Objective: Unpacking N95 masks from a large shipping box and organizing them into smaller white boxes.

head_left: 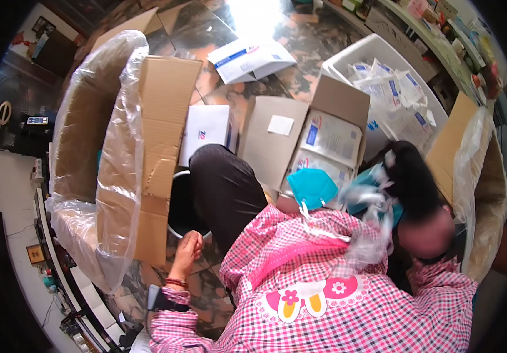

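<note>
My left hand [187, 253] is closed beside a dark round bin [184, 206], its fingers curled together; I cannot make out anything in them. On the right, my right hand [423, 234] is smeared by motion, so its fingers cannot be read. Close to it are a blurred clear plastic bag [371, 241] and teal items partly hidden by it. A teal face mask [312, 188] with white straps rests at the front of my lap. Beyond it, an open cardboard carton [339, 94] holds white and blue packets [330, 138].
A large carton lined with clear plastic [147, 141] stands at left, and another lined carton [471, 165] at right. A white tub [377, 44] holds many packets. White boxes [206, 129] and a flattened white carton [250, 60] lie on the tiled floor. Shelves [447, 53] line the far right.
</note>
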A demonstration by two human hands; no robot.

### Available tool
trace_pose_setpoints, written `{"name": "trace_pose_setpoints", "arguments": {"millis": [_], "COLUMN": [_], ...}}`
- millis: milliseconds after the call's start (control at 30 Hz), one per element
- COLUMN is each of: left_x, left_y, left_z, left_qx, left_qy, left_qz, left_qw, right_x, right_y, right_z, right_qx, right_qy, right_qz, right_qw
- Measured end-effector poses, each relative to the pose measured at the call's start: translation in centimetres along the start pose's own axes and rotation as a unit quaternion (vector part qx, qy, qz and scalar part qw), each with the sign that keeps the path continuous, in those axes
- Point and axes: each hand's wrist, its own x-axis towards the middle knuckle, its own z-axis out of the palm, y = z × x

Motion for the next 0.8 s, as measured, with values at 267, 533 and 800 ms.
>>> {"name": "trace_pose_setpoints", "arguments": {"millis": [267,533,800], "left_x": [7.4,6.8,8.6], "left_y": [-6.1,-4.9,-6.8], "left_z": [-0.8,-1.0,-2.1], "left_qx": [-0.475,-0.546,-0.396], "left_qy": [0.067,-0.024,0.075], "left_qz": [0.073,0.136,0.147], "left_qw": [0.874,0.826,0.903], "right_x": [2.8,1.7,2.5], "right_y": [-4.6,-4.9,-7.1], "right_z": [3.1,3.2,4.0], "right_qx": [-0.018,-0.015,0.317], "right_qy": [-0.072,-0.014,0.03], "right_qz": [0.164,0.096,0.223], "right_qw": [0.984,0.995,0.921]}}
